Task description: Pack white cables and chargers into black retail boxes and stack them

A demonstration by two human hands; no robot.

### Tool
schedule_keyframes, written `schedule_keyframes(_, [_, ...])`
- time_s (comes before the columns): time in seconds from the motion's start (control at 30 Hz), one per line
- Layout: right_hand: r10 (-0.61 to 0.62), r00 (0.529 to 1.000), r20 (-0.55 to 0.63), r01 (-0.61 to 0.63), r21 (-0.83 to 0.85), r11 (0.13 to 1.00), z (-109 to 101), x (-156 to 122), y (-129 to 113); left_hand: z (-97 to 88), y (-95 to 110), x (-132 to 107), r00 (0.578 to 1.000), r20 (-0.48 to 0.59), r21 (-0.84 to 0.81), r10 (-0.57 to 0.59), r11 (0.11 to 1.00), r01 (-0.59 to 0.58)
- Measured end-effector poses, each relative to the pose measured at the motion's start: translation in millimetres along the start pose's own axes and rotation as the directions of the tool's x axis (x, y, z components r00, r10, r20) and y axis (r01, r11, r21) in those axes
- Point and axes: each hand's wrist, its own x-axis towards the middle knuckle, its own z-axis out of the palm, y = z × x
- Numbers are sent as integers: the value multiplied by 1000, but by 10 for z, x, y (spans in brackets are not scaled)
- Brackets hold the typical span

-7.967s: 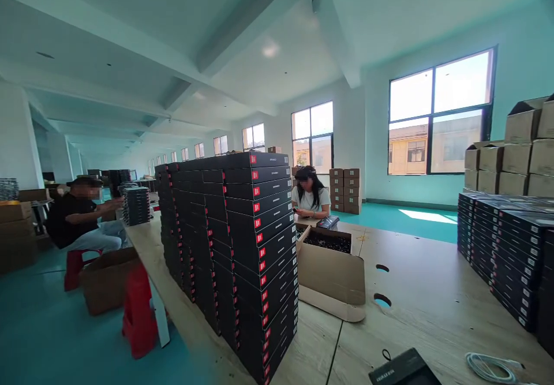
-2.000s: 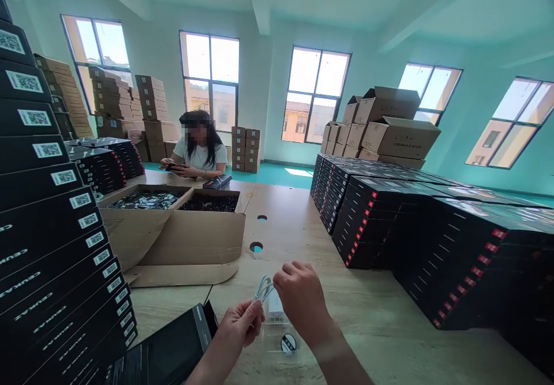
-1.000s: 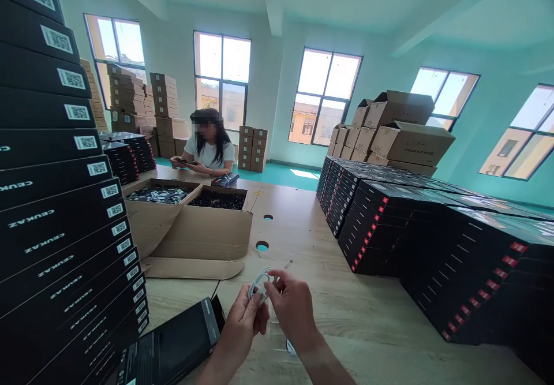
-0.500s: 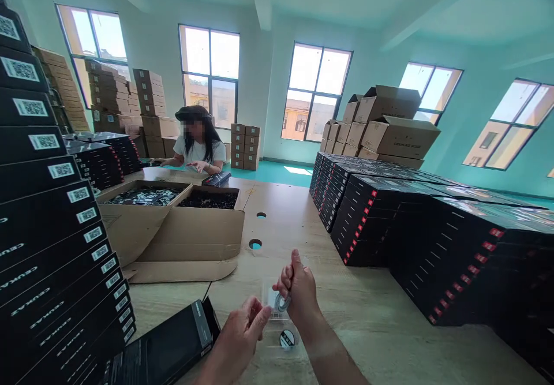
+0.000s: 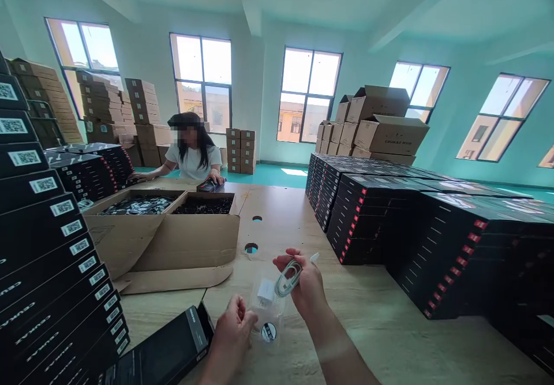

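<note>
My right hand point(image 5: 306, 284) is closed round a coiled white cable point(image 5: 288, 276), held just above the wooden table point(image 5: 381, 327). My left hand point(image 5: 231, 328) pinches the lower edge of a clear plastic bag point(image 5: 267, 310) that holds a white charger block point(image 5: 265, 291) and bears a round black sticker. The cable coil sits at the bag's upper edge. A flat black box point(image 5: 167, 353) lies on the table left of my left hand.
A tall stack of black boxes point(image 5: 43, 258) rises at the left; more stacks point(image 5: 411, 223) fill the right. Open cardboard cartons point(image 5: 173, 229) stand ahead. A person point(image 5: 190, 154) sits at the far end. Brown cartons point(image 5: 381, 125) are piled behind.
My right hand has lowered the coiled cable to the bag's opening. My left hand went from open fingers to a pinch on the bag, lifting it so the charger block shows.
</note>
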Motion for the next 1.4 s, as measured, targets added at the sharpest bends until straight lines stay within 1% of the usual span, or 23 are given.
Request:
schedule_keyframes(0.07, [-57,998,-5,56,-115,992,2,-23,90,54,-9,22,998,-35,-287,-49,957,37])
schedule_keyframes(0.13, [-106,994,-2,102,-235,967,13,-51,189,112,-7,12,997,-48,-502,-60,864,27])
schedule_keyframes(0.2, [-154,988,20,151,-345,926,27,-81,283,156,9,-18,998,-24,-650,-60,759,30])
schedule_keyframes(0.3, [-224,971,80,235,-472,849,43,-134,395,174,52,-70,998,48,-813,-29,580,56])
schedule_keyframes(0.37, [-285,945,162,325,-567,757,45,-180,455,148,83,-93,994,104,-874,15,479,85])
schedule_keyframes(0.43, [-321,902,290,430,-679,595,34,-230,510,95,115,-101,992,119,-895,37,438,91])
schedule_keyframes(0.5, [-284,861,422,507,-751,422,6,-268,553,21,148,-97,997,69,-892,19,449,53])
schedule_keyframes(0.53, [-234,847,476,531,-762,372,-14,-275,563,-20,165,-92,999,33,-885,2,464,29])
schedule_keyframes(0.57, [-169,837,520,543,-758,362,-37,-272,561,-62,182,-86,1000,2,-877,-12,480,7])
schedule_keyframes(0.6, [-96,828,553,542,-742,395,-62,-259,544,-102,198,-81,1000,-23,-870,-18,494,-11])
schedule_keyframes(0.63, [-22,818,575,516,-716,469,-86,-238,511,-138,213,-78,999,-37,-863,-16,504,-24])
schedule_keyframes(0.67, [43,811,583,459,-681,571,-108,-212,464,-167,226,-77,999,-40,-858,-11,512,-29])
schedule_keyframes(0.73, [144,822,551,260,-588,766,-139,-163,345,-202,247,-83,1000,-27,-851,6,524,-26])
schedule_keyframes(0.8, [221,845,487,61,-499,864,-149,-138,232,-206,260,-97,999,6,-847,41,532,-17])
schedule_keyframes(0.87, [268,845,462,-39,-448,893,-141,-144,170,-192,263,-112,997,32,-845,74,534,-12])
schedule_keyframes(0.93, [281,826,488,-65,-413,908,-121,-166,175,-174,260,-121,995,47,-842,87,539,-7])
schedule_keyframes(1.0, [270,815,514,-58,-390,919,-94,-186,229,-160,252,-121,995,55,-831,88,557,-3])
schedule_keyframes(1.1, [209,846,491,4,-398,917,-56,-199,306,-150,241,-102,994,49,-808,96,589,-17])
schedule_keyframes(1.17, [210,858,468,10,-425,905,-49,-191,303,-153,236,-84,997,21,-804,80,593,-31])
schedule_keyframes(1.2, [242,850,468,-16,-436,900,-55,-182,285,-157,233,-77,998,6,-808,65,589,-34])
schedule_keyframes(1.3, [343,791,507,-105,-440,892,-103,-135,219,-170,229,-70,1000,-15,-825,15,564,-21])
schedule_keyframes(1.33, [346,782,519,-108,-434,894,-122,-119,214,-171,228,-72,1000,-10,-831,7,556,-12])
schedule_keyframes(1.4, [318,790,524,-67,-441,895,-147,-101,251,-165,225,-75,1000,-1,-839,-8,544,3])
